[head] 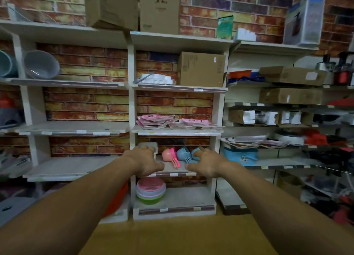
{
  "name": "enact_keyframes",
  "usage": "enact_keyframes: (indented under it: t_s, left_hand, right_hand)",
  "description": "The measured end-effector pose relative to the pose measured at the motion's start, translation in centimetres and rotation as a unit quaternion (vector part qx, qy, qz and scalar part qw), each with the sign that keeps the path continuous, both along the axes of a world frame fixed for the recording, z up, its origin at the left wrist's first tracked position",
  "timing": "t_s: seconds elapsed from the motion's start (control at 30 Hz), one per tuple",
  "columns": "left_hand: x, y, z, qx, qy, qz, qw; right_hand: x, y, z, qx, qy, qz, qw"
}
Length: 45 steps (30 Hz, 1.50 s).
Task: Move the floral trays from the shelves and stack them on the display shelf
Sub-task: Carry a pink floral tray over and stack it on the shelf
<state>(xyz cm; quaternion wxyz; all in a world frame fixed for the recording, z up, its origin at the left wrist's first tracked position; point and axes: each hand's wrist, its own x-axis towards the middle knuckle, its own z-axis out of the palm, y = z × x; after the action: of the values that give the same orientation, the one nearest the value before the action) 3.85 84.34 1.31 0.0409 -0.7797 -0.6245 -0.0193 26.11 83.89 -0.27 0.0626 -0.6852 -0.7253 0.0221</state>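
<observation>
Pink floral trays (pixel 159 121) lie in loose overlapping piles on the middle shelf (pixel 178 132) of the white central unit, their patterns too blurred to read. More trays (pixel 249 141) sit tilted on the dark right-hand rack, partly cut off by its upright. Both arms reach forward below them: the left hand (pixel 145 162) and right hand (pixel 206 163) hover with fingers spread and relaxed, holding nothing, in front of pink and blue scoops (pixel 180 155). Stacked bowls (pixel 150 190) sit lower down. Brick-patterned wallpaper (pixel 86 105) backs the shelving; cardboard boxes (pixel 161 9) crowd the top.
</observation>
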Motion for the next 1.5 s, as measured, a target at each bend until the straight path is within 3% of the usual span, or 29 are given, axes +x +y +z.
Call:
enact_keyframes:
  t_s: [0.43, 1.13, 1.5]
  left_hand:
    - [5.9, 30.5, 0.8, -0.013, -0.012, 0.015, 1.000]
    - [1.7, 73.2, 1.2, 0.041, -0.042, 0.002, 0.998]
    - [2.2, 89.2, 0.1, 0.022, -0.044, -0.004, 0.999]
  right_hand:
    - [6.0, 32.1, 1.5, -0.001, 0.004, 0.042, 0.999]
    - [3.2, 71.9, 2.2, 0.021, -0.015, 0.034, 0.999]
    - [2.6, 88.9, 2.0, 0.009, -0.021, 0.081, 0.996]
